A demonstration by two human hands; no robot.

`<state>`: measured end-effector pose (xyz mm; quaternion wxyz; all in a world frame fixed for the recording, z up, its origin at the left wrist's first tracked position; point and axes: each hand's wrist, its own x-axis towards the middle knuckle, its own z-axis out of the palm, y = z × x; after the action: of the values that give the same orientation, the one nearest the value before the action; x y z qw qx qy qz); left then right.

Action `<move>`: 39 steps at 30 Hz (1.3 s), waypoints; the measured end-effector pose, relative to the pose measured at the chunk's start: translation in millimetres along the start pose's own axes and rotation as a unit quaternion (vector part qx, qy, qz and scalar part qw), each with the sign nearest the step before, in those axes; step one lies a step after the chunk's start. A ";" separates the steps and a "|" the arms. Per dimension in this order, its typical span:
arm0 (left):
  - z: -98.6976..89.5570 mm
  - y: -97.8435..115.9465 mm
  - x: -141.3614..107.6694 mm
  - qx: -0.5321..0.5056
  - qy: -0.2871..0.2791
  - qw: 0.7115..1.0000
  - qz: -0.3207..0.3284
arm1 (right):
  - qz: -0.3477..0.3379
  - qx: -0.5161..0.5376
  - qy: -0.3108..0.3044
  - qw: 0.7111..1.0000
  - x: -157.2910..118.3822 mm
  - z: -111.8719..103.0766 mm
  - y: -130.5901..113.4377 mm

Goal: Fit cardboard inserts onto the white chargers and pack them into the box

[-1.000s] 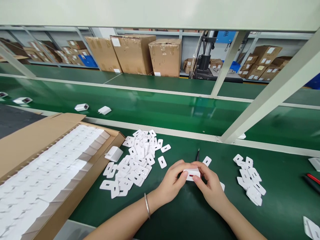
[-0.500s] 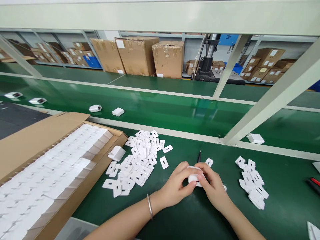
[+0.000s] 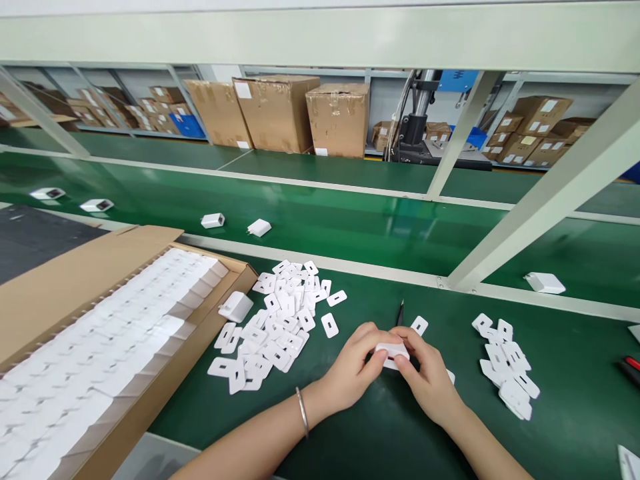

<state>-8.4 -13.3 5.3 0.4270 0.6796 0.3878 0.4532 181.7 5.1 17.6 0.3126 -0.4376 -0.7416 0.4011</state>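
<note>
Between my left hand [image 3: 356, 368] and my right hand [image 3: 431, 379] is a white charger [image 3: 393, 349]. The fingers and thumbs of both hands close on its sides, and a dark slot shows on the near face. Part of the charger is hidden behind the fingers. Just beyond my right fingers lie a dark pointed tool [image 3: 401, 313], perhaps tweezers, and a loose white slotted plate [image 3: 419, 325]. To the left of my left hand spreads a large pile of white slotted plates [image 3: 287, 303]. Another small heap of plates [image 3: 505, 365] lies to the right.
A cardboard box [image 3: 200, 333] with rows of white chargers stands at left, and a single charger [image 3: 236, 307] sits at its edge. Several chargers, one here [image 3: 259, 228], lie on the green conveyor [image 3: 350, 217]. A slanted frame post [image 3: 545, 180] rises at right.
The chargers on the conveyor have shifted to the right. In my hands the charger has tilted, so its slotted near face shows more. Both hands stay in nearly the same place.
</note>
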 end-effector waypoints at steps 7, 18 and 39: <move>-1.1 -7.5 3.0 -0.090 -0.019 0.995 -0.024 | -0.046 -0.092 0.034 0.994 2.9 -4.6 2.3; 4.2 -10.5 6.5 -0.041 0.031 0.995 -0.087 | -0.209 -0.213 0.104 0.949 5.1 0.9 15.7; -26.5 30.8 15.5 -0.504 -0.062 0.846 -0.162 | -0.189 -0.112 0.064 0.973 14.6 -15.9 15.1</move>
<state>-24.7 -3.4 44.3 0.8014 0.3253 0.1826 0.4675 194.5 27.8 13.8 0.3790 -0.3463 -0.8294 0.2204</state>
